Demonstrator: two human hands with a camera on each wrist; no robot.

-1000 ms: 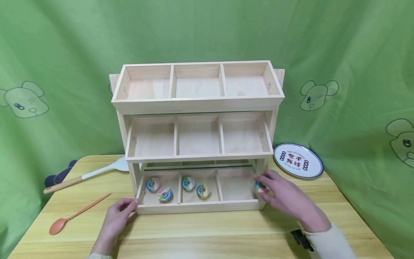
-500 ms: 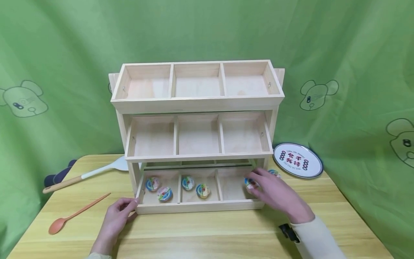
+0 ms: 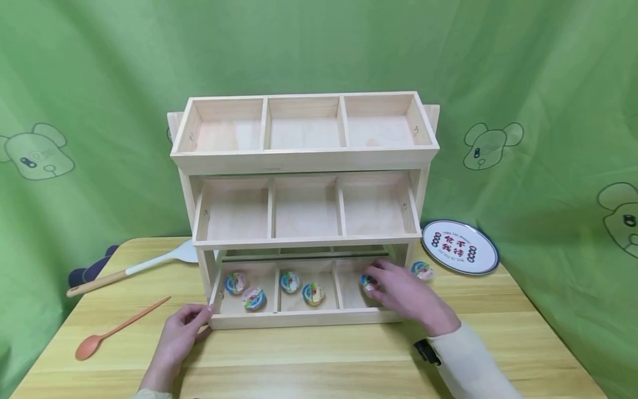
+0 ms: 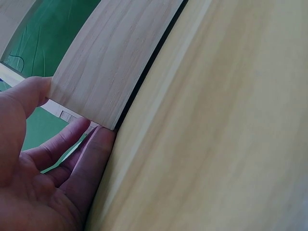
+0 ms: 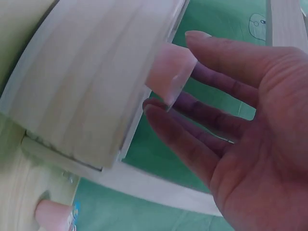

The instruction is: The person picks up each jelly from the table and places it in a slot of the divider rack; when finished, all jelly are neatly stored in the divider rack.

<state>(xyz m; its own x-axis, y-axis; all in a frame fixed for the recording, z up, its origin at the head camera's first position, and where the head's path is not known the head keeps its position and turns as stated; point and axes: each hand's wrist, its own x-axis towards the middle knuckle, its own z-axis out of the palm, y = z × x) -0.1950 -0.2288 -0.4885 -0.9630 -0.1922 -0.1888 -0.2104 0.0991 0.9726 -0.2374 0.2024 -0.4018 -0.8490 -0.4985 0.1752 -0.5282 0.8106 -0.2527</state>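
Note:
My right hand [image 3: 408,296] holds a small jelly cup [image 3: 368,283] over the right compartment of the bottom tray. In the right wrist view the cup's pink body [image 5: 169,72] sits between thumb and fingers. My left hand [image 3: 180,334] grips the left front corner of the wooden three-tier rack [image 3: 306,320]; its thumb is at the upper edge and its fingers at the lower corner, as the left wrist view shows. Two jelly cups [image 3: 254,298] lie in the bottom tray's left compartment and two more jelly cups [image 3: 313,294] in its middle one.
Another jelly cup [image 3: 422,270] stands on the table right of the rack, near an oval plate [image 3: 461,247]. Left of the rack lie a white spatula [image 3: 149,267] with a wooden handle, an orange spoon [image 3: 89,347] and a dark object [image 3: 92,271]. A green curtain hangs behind.
My right hand has moved left with the jelly cup, from the bottom tray's right end to over its right compartment, uncovering the cup on the table. My left hand has stayed put.

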